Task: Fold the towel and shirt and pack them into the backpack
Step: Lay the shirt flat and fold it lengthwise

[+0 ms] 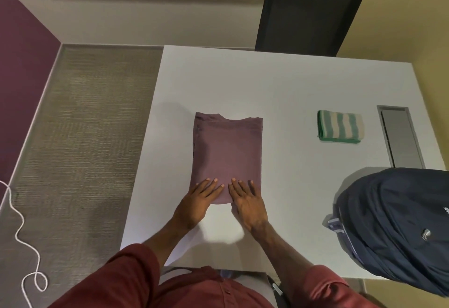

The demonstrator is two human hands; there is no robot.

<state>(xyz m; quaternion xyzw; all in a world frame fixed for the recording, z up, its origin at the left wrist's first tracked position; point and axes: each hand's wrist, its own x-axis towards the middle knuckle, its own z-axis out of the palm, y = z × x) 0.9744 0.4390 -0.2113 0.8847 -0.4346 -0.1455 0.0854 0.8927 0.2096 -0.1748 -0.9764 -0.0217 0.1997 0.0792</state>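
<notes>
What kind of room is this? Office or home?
Probably an office or meeting room: a plain white table with what looks like a cable hatch set in it, a dark mesh-back chair and carpet.

Both hands (left hand (199,199), right hand (247,204)) press flat on folded shirt (227,152).

Nothing legible showed anywhere in the view. The backpack (393,222) carried a small white mark (446,209) at the frame's right edge, cut off and too blurred to read, and a little metal badge (426,233) whose lettering, if any, could not be made out.
</notes>
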